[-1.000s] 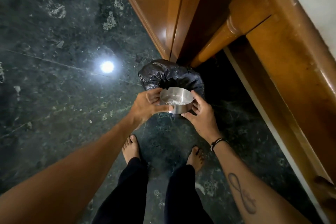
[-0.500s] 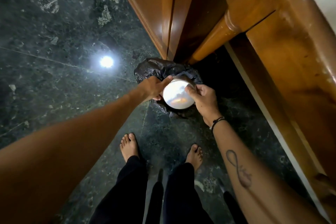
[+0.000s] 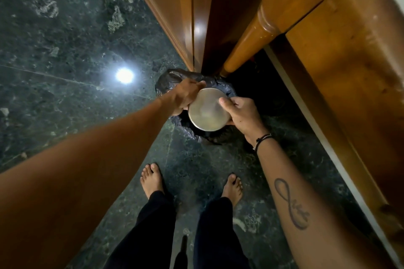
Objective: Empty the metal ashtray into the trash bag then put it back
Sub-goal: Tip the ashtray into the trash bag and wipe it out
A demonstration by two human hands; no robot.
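Dark green marble floor (image 3: 65, 39), glossy wood furniture (image 3: 349, 61); our left hand (image 3: 188, 94) and right hand (image 3: 242, 111) clasp the round, smooth ashtray (image 3: 207, 111), inverted over the crinkled black trash bag (image 3: 170, 77).

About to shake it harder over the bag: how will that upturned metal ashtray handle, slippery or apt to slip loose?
The ashtray looks smooth and polished, so probably slippery. Left hand and right hand pinch only its rim, a thin grip. It seems rigid and light. The trash bag beneath looks floppy and would likely catch a drop.
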